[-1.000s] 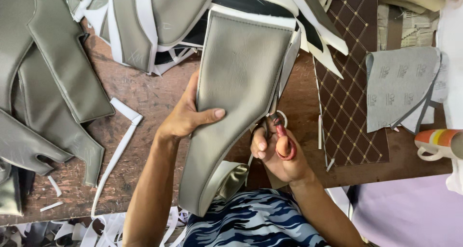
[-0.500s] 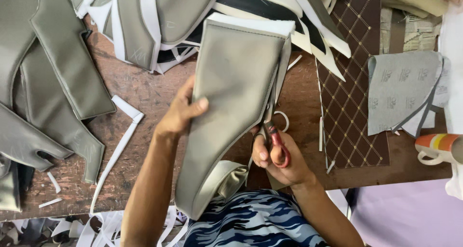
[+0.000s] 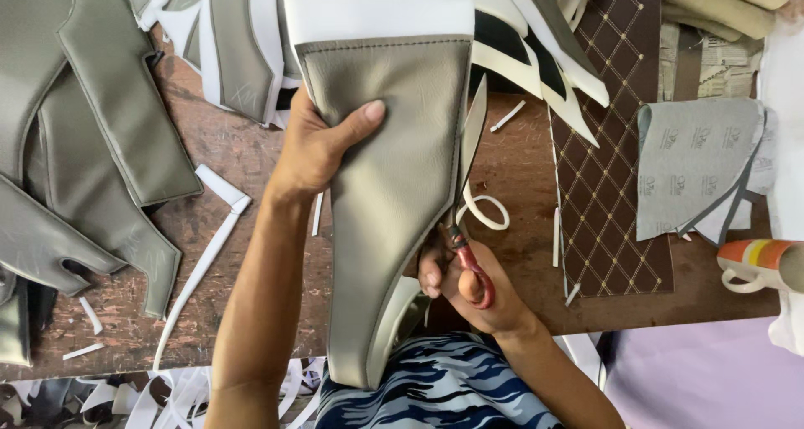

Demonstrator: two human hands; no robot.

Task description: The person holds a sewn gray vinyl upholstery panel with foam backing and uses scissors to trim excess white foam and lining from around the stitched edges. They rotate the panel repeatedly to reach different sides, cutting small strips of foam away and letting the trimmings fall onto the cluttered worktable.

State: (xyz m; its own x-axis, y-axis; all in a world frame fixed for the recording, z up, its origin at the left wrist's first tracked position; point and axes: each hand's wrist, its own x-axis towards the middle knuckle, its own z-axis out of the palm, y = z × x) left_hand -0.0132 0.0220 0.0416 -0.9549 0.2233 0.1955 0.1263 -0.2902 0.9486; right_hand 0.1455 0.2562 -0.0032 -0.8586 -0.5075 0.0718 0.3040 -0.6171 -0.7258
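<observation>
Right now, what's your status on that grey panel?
Left hand grips grey padded panel, upright. Right hand works red-handled scissors along its right edge. White trimmed strip curling off.

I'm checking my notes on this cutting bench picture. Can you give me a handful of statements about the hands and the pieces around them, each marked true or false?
1. The left hand grips the grey leatherette panel at its left edge, thumb on the front. True.
2. The right hand holds a knife with a blue handle. False: it holds scissors with red handles, blades along the panel's right edge.
3. A thin white trimmed strip curls off beside the scissors. True.
4. The brown diamond-stitched piece lies left of the held panel. False: it lies to its right.
5. The wooden table carries white offcut strips. True.
</observation>
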